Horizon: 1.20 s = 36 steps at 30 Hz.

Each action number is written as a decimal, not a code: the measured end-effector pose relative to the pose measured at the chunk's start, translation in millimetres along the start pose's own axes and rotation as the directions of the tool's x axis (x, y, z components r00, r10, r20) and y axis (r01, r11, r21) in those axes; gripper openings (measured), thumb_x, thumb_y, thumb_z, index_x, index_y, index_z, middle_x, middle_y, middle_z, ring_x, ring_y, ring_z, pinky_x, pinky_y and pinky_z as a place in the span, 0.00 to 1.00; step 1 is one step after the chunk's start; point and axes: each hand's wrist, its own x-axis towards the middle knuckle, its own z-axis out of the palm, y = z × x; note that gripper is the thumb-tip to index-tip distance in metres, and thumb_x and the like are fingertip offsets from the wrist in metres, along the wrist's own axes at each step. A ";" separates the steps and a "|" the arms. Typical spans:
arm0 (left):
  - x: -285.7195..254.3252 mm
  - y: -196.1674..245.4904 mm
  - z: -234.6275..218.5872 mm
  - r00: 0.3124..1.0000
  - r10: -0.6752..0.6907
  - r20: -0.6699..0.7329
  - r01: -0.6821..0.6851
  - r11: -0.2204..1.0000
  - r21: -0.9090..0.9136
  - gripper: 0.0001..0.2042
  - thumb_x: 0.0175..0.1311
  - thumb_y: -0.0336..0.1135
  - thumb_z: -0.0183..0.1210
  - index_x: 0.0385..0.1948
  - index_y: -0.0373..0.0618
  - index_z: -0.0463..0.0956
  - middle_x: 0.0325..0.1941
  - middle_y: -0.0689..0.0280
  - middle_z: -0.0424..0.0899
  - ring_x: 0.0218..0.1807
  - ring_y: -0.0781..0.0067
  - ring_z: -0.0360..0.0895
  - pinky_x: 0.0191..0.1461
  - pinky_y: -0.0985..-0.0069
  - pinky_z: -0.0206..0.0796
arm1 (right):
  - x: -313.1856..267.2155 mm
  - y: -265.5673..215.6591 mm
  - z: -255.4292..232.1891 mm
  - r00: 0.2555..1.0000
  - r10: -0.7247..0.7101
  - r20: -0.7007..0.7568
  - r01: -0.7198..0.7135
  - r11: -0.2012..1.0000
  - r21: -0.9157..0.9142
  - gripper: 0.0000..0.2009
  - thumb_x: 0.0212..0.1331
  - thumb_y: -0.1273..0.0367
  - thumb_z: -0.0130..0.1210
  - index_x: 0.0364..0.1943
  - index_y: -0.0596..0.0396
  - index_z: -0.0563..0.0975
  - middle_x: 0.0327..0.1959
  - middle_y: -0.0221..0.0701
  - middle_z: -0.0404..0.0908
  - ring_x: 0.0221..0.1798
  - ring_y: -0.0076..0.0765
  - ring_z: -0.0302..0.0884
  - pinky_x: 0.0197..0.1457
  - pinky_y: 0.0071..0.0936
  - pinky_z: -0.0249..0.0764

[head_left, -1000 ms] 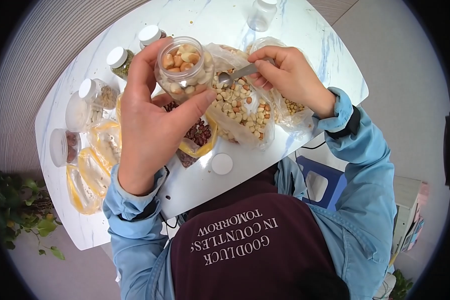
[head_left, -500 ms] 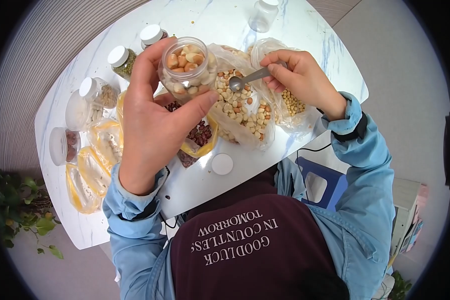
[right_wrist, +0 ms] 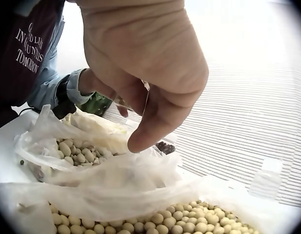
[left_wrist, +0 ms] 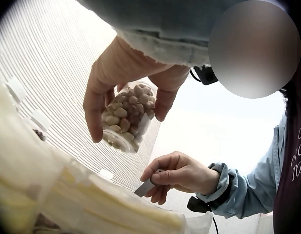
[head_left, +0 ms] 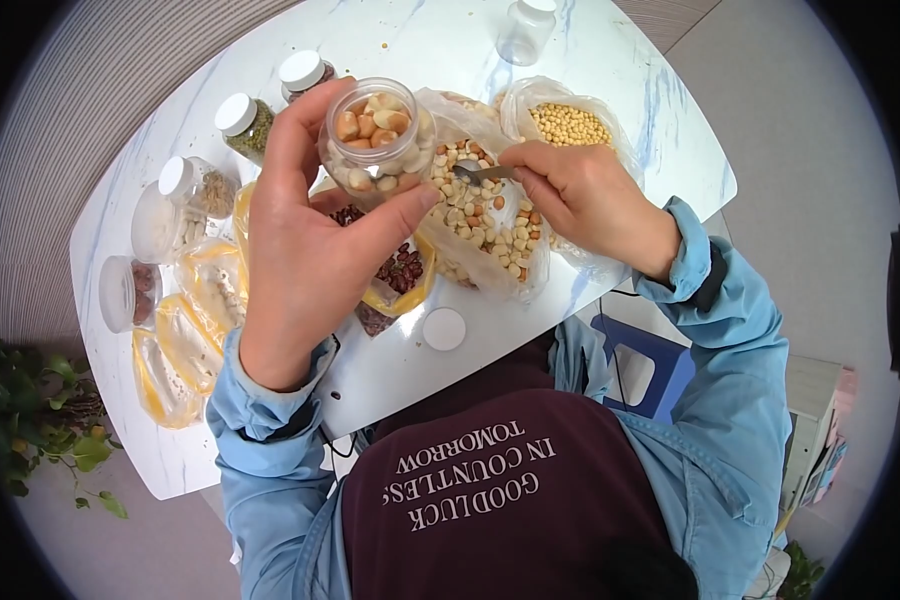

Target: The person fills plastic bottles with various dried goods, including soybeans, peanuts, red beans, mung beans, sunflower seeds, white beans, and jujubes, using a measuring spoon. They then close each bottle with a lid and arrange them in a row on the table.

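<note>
My left hand [head_left: 305,240] grips a clear open jar [head_left: 378,140] filled close to its rim with peanuts, thumb on one side and fingers on the other. In the left wrist view the same jar [left_wrist: 131,114] hangs tilted between thumb and fingers. My right hand [head_left: 595,205] pinches the handle of a small metal measuring spoon [head_left: 488,173]. The spoon's bowl is right over the peanuts [head_left: 485,210] in an open plastic bag [head_left: 525,287]. In the right wrist view the fingers hide the spoon, and the peanut bag [right_wrist: 38,141] lies beyond them.
A bag of soybeans [head_left: 570,125] stands behind the right hand, and red beans [head_left: 400,268] fill a yellow-edged bag. A white lid [head_left: 444,328] lies near the front edge. Lidded jars [head_left: 235,115] line the left side; an empty-looking jar [head_left: 526,35] stands at the far edge.
My right hand has turned knuckles-up and come lower, and the spoon has swung away from the jar's side to the peanuts. The soybeans now show. The left hand and jar hardly moved.
</note>
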 end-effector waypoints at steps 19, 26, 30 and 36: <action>-0.7 1.5 0.5 1.000 -0.018 -0.004 0.018 1.000 -0.008 0.32 0.48 0.24 0.67 0.58 0.40 0.61 0.51 0.59 0.74 0.50 0.72 0.76 0.44 0.77 0.77 | -9.8 14.2 -19.8 0.919 0.362 0.159 -0.395 0.858 0.329 0.09 0.63 0.74 0.47 0.42 0.65 0.76 0.27 0.29 0.79 0.26 0.19 0.74 0.31 0.17 0.74; -1.1 2.9 0.9 1.000 -0.003 -0.002 0.003 1.000 -0.010 0.32 0.49 0.24 0.67 0.58 0.39 0.61 0.50 0.58 0.75 0.49 0.72 0.77 0.44 0.77 0.77 | -10.6 17.9 -19.4 0.857 0.458 0.237 -0.507 0.664 0.549 0.09 0.63 0.75 0.47 0.42 0.66 0.76 0.27 0.29 0.79 0.27 0.17 0.75 0.32 0.16 0.74; -1.8 3.3 1.0 1.000 -0.001 -0.004 0.001 1.000 0.004 0.32 0.49 0.24 0.67 0.58 0.39 0.61 0.50 0.58 0.75 0.49 0.72 0.78 0.44 0.77 0.77 | -13.7 16.2 -20.1 0.848 0.471 0.244 -0.521 0.655 0.546 0.09 0.64 0.75 0.47 0.42 0.66 0.76 0.27 0.28 0.79 0.28 0.16 0.75 0.34 0.15 0.75; -1.7 3.1 0.8 1.000 -0.004 0.001 0.004 1.000 0.000 0.32 0.49 0.24 0.67 0.58 0.40 0.61 0.50 0.59 0.75 0.49 0.72 0.77 0.44 0.77 0.77 | -21.5 10.5 -28.6 0.873 0.409 0.266 -0.488 0.741 0.462 0.08 0.66 0.74 0.46 0.43 0.63 0.76 0.29 0.26 0.79 0.29 0.15 0.74 0.37 0.15 0.76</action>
